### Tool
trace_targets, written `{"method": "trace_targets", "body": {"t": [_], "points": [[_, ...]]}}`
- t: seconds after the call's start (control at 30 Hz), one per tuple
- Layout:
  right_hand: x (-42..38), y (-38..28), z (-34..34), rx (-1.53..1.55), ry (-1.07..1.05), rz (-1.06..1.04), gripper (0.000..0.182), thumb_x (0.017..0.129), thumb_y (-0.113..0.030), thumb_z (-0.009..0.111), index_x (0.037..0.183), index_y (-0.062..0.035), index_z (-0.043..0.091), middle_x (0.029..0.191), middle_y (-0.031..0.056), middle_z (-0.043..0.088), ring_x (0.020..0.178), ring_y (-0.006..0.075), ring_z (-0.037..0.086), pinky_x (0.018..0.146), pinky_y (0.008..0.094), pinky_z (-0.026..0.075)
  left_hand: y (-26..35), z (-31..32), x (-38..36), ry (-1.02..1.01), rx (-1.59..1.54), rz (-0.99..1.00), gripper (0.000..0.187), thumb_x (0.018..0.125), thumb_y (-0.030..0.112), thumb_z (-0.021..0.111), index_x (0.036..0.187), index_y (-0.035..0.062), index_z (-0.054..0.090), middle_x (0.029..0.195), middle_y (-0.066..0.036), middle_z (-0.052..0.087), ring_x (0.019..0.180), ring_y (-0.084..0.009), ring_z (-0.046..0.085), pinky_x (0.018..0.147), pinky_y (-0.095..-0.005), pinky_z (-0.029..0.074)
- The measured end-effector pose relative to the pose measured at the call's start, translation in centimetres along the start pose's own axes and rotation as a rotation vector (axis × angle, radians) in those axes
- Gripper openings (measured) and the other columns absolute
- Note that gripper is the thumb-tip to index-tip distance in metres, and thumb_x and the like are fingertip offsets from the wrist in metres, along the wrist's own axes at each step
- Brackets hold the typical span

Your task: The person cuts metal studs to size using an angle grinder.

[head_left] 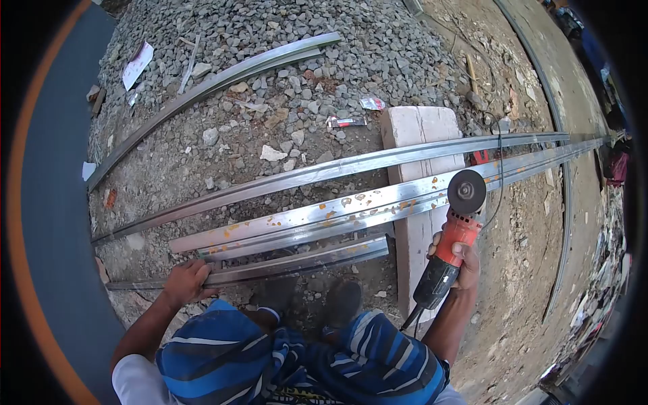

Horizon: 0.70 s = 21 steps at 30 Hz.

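My right hand (467, 264) is wrapped round the body of a red and black angle grinder (459, 236), whose dark disc points up and away from me. Its cord runs down behind my right forearm. My left hand (187, 281) grips the left part of a short metal channel (304, 262), with fingers curled over its edge. Just beyond lie wider metal channels (324, 214) with rusty orange spots, and past them a long thin channel (297, 177). The long channels cross a pale concrete block (420, 128); the short one ends just left of it.
A curved metal channel (223, 79) lies at the upper left beside a gravel heap (270, 27). Small packets (347, 122) and a paper scrap (138, 66) rest on the ground. A loose cable loops near the grinder's right. Both my shoes stand close to the short channel.
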State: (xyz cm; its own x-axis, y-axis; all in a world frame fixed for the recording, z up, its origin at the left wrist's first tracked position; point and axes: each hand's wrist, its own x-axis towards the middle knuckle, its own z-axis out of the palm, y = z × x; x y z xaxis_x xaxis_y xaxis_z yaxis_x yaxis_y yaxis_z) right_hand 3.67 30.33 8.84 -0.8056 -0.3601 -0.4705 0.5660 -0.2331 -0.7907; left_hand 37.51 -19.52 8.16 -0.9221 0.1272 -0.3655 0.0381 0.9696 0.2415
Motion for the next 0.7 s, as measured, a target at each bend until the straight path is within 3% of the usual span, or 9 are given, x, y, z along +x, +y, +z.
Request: {"method": "trace_targets", "body": {"t": [0.03,0.1,0.27,0.33,0.4,0.47,0.57,0.63,0.7], "points": [[0.1,0.0,-0.1,-0.017,0.006,0.008,0.054,0.075,-0.020,0.070,0.120,0.0062,0.054,0.094,0.0188,0.070,0.077,0.0256,0.072,0.069,0.0351,0.062,0.9,1.0,-0.1,-0.117,-0.013,-0.040,0.060,0.072,0.043,0.085,0.111,0.0050,0.060,0.106,-0.014,0.064,0.097,-0.0359,0.068,0.076,-0.0468,0.058],[0.2,0.0,0.1,-0.051,0.001,0.032,0.054,0.075,-0.019,0.070,0.120,0.0062,0.055,0.093,0.0187,0.070,0.077,0.0255,0.073,0.069,0.0349,0.062,3.1,3.1,0.0,-0.126,0.018,-0.076,0.059,0.074,0.045,0.083,0.112,0.0060,0.060,0.107,-0.013,0.064,0.099,-0.0348,0.068,0.076,-0.0461,0.058],[0.7,0.2,2.5,-0.149,-0.022,0.116,0.052,0.072,-0.018,0.071,0.117,0.0054,0.059,0.092,0.0168,0.071,0.075,0.0234,0.072,0.066,0.0340,0.061,4.6,2.9,1.3,-0.028,-0.069,-0.172,0.050,0.079,0.039,0.083,0.113,0.0086,0.064,0.108,-0.011,0.066,0.100,-0.0327,0.069,0.076,-0.0448,0.059],[1.3,0.4,3.3,-0.194,-0.050,0.168,0.050,0.072,-0.019,0.072,0.115,0.0050,0.061,0.092,0.0163,0.071,0.075,0.0229,0.072,0.066,0.0339,0.060,3.8,0.6,3.9,0.313,-0.233,0.057,0.045,0.077,0.029,0.086,0.112,0.0082,0.067,0.108,-0.011,0.068,0.100,-0.0326,0.069,0.079,-0.0450,0.058],[1.7,1.0,4.3,-0.247,-0.065,0.204,0.045,0.072,-0.020,0.073,0.108,0.0042,0.064,0.091,0.0149,0.071,0.076,0.0222,0.071,0.069,0.0340,0.059,3.2,-2.9,8.1,0.525,-0.249,0.051,0.039,0.080,0.021,0.084,0.109,0.0048,0.065,0.112,-0.015,0.069,0.101,-0.0365,0.069,0.082,-0.0457,0.059],[2.7,1.7,4.6,-0.285,-0.092,0.224,0.045,0.071,-0.019,0.073,0.108,0.0041,0.064,0.091,0.0147,0.071,0.077,0.0223,0.071,0.070,0.0342,0.059,2.2,-5.4,13.3,0.625,-0.144,-0.050,0.041,0.083,0.026,0.082,0.114,0.0063,0.064,0.111,-0.012,0.070,0.098,-0.0376,0.069,0.088,-0.0469,0.056],[3.6,1.9,6.0,-0.327,-0.120,0.260,0.045,0.071,-0.017,0.074,0.110,0.0044,0.064,0.090,0.0139,0.071,0.077,0.0226,0.071,0.073,0.0343,0.058,0.4,-5.0,19.9,0.655,-0.026,-0.044,0.047,0.085,0.036,0.079,0.118,0.0073,0.062,0.112,-0.013,0.069,0.098,-0.0394,0.069,0.091,-0.0500,0.053],[4.1,1.9,6.8,-0.383,-0.146,0.286,0.045,0.072,-0.013,0.074,0.112,0.0046,0.063,0.090,0.0137,0.072,0.077,0.0227,0.072,0.073,0.0343,0.058,-0.5,-3.4,22.5,0.116,-0.131,-0.149,0.050,0.084,0.039,0.078,0.118,0.0065,0.060,0.106,-0.018,0.070,0.096,-0.0417,0.069,0.087,-0.0531,0.053],[4.4,1.8,7.7,-0.411,-0.132,0.299,0.046,0.073,-0.011,0.076,0.113,0.0045,0.062,0.090,0.0132,0.071,0.077,0.0224,0.072,0.073,0.0342,0.058,-0.7,-3.2,23.6,0.005,-0.132,-0.204,0.049,0.083,0.037,0.079,0.115,0.0061,0.059,0.102,-0.020,0.070,0.095,-0.0426,0.069,0.086,-0.0544,0.053]]}}
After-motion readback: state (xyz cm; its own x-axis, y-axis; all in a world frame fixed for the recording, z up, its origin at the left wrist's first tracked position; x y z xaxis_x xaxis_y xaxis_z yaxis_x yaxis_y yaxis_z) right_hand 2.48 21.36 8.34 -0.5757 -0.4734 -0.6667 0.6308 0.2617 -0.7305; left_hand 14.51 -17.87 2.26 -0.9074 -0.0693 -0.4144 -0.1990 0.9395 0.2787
